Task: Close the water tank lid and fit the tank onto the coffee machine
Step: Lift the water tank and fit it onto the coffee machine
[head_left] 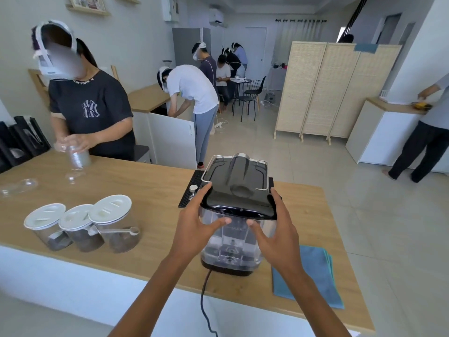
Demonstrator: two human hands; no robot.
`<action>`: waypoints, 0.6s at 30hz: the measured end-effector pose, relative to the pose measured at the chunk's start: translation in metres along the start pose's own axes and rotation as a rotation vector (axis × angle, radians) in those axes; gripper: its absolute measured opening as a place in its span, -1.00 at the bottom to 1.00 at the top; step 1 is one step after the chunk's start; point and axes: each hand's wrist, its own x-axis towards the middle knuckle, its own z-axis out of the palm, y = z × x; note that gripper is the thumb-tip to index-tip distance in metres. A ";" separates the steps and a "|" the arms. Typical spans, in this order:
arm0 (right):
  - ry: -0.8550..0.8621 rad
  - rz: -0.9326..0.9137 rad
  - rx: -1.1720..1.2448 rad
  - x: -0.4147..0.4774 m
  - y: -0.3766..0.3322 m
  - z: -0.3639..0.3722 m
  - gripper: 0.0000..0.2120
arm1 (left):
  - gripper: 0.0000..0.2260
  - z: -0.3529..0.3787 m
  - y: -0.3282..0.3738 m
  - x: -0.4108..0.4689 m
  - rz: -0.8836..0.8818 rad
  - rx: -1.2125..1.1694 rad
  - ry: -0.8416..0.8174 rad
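On wooden counter (155, 190): black coffee machine (237, 176), clear water tank (233, 242) at its near side, black lid (239, 206) down. Left hand (198, 223) and right hand (275, 231) grasp tank's sides. Blue cloth (313, 276) just right.

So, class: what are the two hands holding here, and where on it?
The clear water tank: left hand and right hand grip its opposite sides, just under the black lid.
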 end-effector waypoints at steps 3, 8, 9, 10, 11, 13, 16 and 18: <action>0.010 0.015 -0.012 0.003 -0.002 0.012 -0.15 | -0.14 -0.005 -0.008 0.008 0.000 -0.011 -0.010; 0.015 0.027 -0.033 0.005 -0.003 0.031 -0.13 | -0.14 -0.011 -0.026 0.017 -0.003 -0.048 -0.030; 0.017 0.029 -0.033 0.005 -0.003 0.034 -0.13 | -0.15 -0.012 -0.029 0.019 -0.004 -0.052 -0.031; 0.018 0.030 -0.035 0.005 -0.002 0.036 -0.13 | -0.15 -0.012 -0.031 0.021 -0.004 -0.054 -0.032; 0.018 0.030 -0.041 0.006 -0.001 0.038 -0.12 | -0.16 -0.012 -0.034 0.023 -0.004 -0.058 -0.034; 0.021 0.031 -0.058 0.008 0.000 0.040 -0.12 | -0.16 -0.011 -0.039 0.027 -0.008 -0.073 -0.041; 0.027 0.032 -0.075 0.011 0.002 0.043 -0.13 | -0.15 -0.010 -0.045 0.032 -0.013 -0.087 -0.054; 0.027 0.034 -0.075 0.012 0.003 0.044 -0.14 | -0.17 -0.008 -0.049 0.035 -0.013 -0.089 -0.060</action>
